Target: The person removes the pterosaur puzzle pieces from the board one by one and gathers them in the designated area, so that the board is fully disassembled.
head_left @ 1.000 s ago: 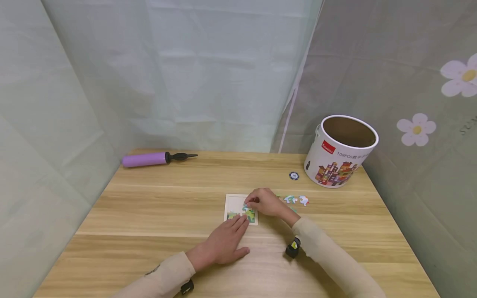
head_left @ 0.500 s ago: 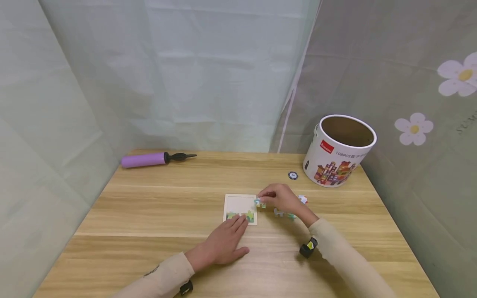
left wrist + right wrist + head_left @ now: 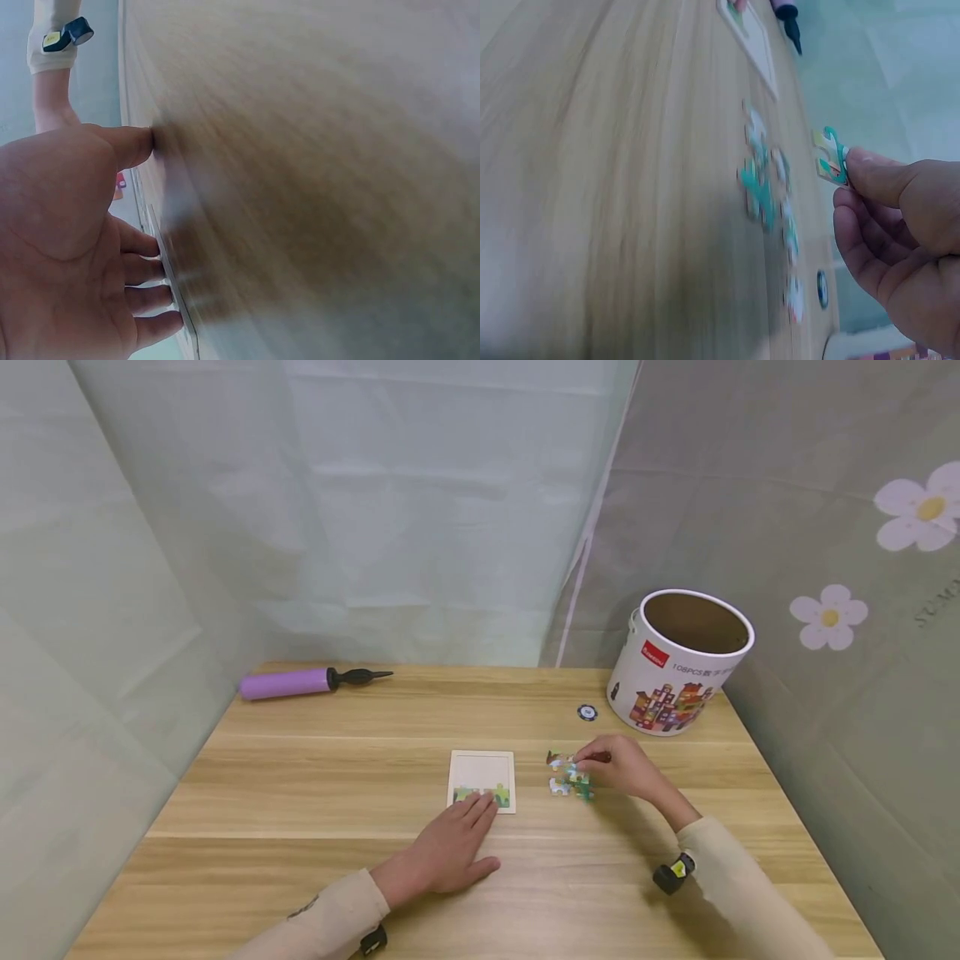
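A small square puzzle tray point(image 3: 480, 770) lies on the wooden table, with green puzzle pieces point(image 3: 501, 795) fitted along its near edge. My left hand point(image 3: 453, 848) rests on that near side, fingers straight and pressing on the pieces. To the tray's right, my right hand point(image 3: 626, 768) pinches a jigsaw piece point(image 3: 829, 156) between thumb and fingertips. In the right wrist view this piece is held up above the table, teal and white with a bit of orange. Below it lie several loose jigsaw pieces point(image 3: 757, 191) in a cluster, partly covered by the right hand in the head view.
A white printed bucket point(image 3: 671, 681) stands at the back right. Near its base lies a dark round chip point(image 3: 587, 712). A purple hand pump point(image 3: 288, 683) lies along the back left edge. Curtains hang behind and beside the table.
My right hand has moved right, from over the tray to above the loose pieces, carrying the jigsaw piece out of the tray. The left hand stays in place.
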A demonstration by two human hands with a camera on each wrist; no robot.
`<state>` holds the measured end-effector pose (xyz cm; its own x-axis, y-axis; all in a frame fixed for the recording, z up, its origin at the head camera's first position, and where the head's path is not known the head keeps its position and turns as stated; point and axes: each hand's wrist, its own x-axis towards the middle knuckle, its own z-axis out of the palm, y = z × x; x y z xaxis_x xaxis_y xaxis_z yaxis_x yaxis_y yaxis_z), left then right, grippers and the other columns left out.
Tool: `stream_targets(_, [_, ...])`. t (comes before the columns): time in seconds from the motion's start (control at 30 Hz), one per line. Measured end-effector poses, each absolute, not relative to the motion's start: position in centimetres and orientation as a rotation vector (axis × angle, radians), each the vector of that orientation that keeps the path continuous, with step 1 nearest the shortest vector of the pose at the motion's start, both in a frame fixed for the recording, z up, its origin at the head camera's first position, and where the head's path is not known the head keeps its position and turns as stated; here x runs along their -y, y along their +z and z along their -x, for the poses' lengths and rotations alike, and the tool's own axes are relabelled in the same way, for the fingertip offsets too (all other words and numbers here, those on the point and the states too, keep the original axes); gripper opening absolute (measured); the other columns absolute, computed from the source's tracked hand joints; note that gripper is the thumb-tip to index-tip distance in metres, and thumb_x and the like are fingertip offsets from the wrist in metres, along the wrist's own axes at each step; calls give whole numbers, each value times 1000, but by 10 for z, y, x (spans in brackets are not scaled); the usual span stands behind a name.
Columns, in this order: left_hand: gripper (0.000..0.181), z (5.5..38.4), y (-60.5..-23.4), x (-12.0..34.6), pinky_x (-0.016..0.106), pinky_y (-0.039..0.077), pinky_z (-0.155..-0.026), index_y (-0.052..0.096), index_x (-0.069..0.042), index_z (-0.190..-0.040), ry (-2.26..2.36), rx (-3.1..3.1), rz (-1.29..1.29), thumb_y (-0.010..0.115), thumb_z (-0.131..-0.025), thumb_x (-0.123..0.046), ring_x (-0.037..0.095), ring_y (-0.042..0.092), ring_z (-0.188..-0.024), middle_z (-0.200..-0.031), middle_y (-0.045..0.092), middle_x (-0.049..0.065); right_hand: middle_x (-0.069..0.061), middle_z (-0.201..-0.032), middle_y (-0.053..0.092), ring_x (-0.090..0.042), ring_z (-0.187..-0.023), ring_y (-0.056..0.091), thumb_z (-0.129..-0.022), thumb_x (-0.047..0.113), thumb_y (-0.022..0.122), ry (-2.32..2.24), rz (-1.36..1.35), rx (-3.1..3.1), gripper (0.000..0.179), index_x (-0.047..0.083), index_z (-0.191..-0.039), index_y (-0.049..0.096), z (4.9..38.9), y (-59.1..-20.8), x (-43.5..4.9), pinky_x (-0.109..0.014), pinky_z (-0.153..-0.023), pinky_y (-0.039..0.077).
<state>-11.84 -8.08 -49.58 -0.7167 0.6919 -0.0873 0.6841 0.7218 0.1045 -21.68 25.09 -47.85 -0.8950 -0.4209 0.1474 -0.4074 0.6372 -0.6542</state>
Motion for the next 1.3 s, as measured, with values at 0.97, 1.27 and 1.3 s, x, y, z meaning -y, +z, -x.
stream_targets(0.97, [75, 117, -499, 82, 44, 33, -121, 39, 4, -154, 94, -2829, -1137, 50, -104, -51, 35, 34, -150, -162, 36, 19, 5, -94, 77, -8, -88, 68, -92, 12, 76, -916, 637, -2853, 4, 13, -92, 81, 205, -498, -305, -28, -81, 57])
stream_targets(1.27, [75, 117, -499, 81, 44, 32, -121, 37, 3, -155, 66, -2822, -1132, 47, -104, -52, 34, 33, -151, -163, 34, 19, 7, -92, 76, -7, -87, 67, -92, 13, 76, -886, 666, -2890, 4, 13, -91, 80, 207, -504, -306, -30, -80, 56])
stream_targets(1.3, [75, 117, -500, 81, 44, 32, -121, 37, 3, -156, 63, -2820, -1130, 47, -104, -52, 34, 33, -151, -163, 34, 18, 7, -91, 76, -7, -87, 67, -92, 13, 76, -882, 667, -2894, 5, 12, -91, 80, 207, -505, -306, -30, -80, 56])
